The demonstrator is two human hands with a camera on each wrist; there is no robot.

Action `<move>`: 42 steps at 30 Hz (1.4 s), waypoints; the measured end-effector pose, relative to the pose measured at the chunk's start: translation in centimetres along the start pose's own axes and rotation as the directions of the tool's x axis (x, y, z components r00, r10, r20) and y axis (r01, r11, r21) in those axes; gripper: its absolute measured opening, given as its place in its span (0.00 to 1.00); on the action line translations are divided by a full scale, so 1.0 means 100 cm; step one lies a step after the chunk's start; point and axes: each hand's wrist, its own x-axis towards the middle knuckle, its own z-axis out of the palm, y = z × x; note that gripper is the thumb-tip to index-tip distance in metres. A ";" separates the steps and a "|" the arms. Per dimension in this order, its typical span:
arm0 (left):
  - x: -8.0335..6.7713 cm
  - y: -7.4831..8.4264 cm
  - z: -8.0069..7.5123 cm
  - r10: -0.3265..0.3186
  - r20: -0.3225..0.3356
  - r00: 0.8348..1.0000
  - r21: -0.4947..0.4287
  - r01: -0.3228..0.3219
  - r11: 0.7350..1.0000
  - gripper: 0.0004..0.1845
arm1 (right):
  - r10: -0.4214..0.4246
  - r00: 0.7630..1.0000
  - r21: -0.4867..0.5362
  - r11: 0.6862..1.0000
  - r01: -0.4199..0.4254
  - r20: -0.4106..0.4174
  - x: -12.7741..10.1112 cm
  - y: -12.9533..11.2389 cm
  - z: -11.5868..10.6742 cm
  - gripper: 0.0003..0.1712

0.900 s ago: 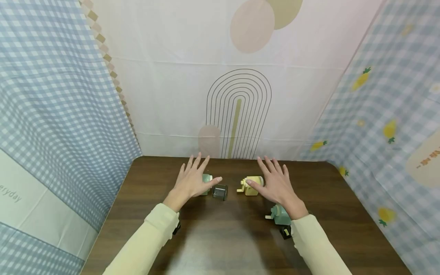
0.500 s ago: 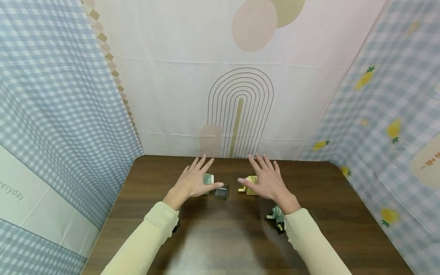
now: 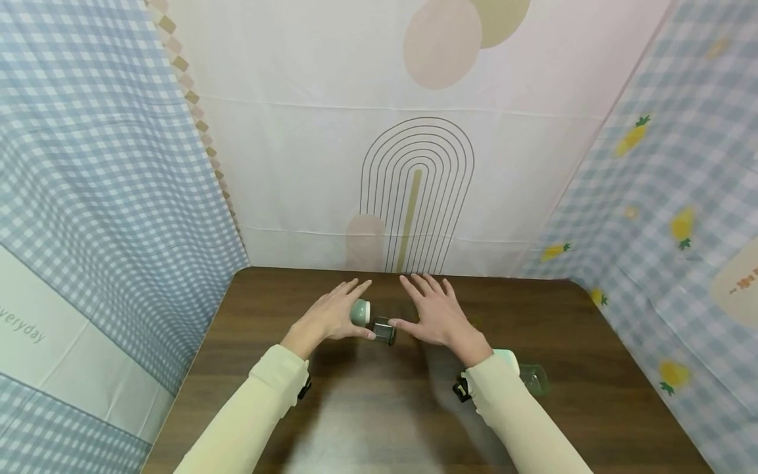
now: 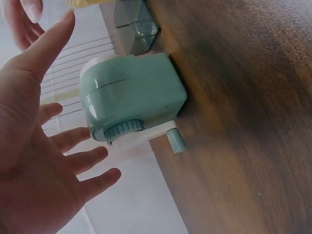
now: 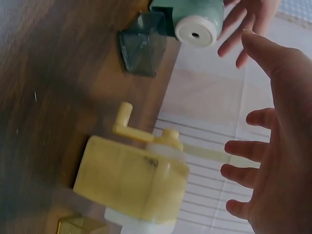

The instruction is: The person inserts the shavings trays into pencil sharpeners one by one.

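Observation:
A green hand-crank pencil sharpener (image 3: pixel 360 312) lies on the dark wooden table (image 3: pixel 367 408), with a dark clear drawer (image 3: pixel 384 331) just to its right. My left hand (image 3: pixel 328 318) hovers open over the sharpener's left side; in the left wrist view the palm (image 4: pixel 34 146) is spread beside the green sharpener (image 4: pixel 131 105), not touching it. My right hand (image 3: pixel 435 317) is open, its thumb tip next to the dark drawer. It hides a yellow sharpener (image 5: pixel 131 180) in the head view; in the right wrist view that sharpener lies under the spread right hand (image 5: pixel 278 146).
Another green and white sharpener (image 3: pixel 503 359) with a clear drawer (image 3: pixel 533 378) lies behind my right wrist. A yellow clear drawer (image 5: pixel 80 226) sits beside the yellow sharpener. Cloth walls enclose the table on the left, back and right.
My right hand has slid left, covering the yellow sharpener and bringing its thumb to the dark drawer. The left hand has turned slightly inward over the green sharpener.

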 end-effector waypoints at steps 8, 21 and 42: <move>0.004 0.002 0.003 -0.027 0.036 0.999 0.008 0.026 1.000 0.61 | -0.036 0.997 -0.032 0.999 0.038 0.061 0.008 -0.014 0.015 0.58; 0.014 0.001 0.005 -0.043 0.077 0.996 0.128 0.033 0.991 0.58 | -0.072 0.992 -0.081 0.994 0.080 0.102 0.013 -0.024 0.044 0.57; 0.019 -0.001 0.023 -0.045 0.040 0.998 0.170 0.037 0.985 0.48 | -0.074 0.986 -0.110 0.990 0.092 0.151 0.022 -0.025 0.060 0.49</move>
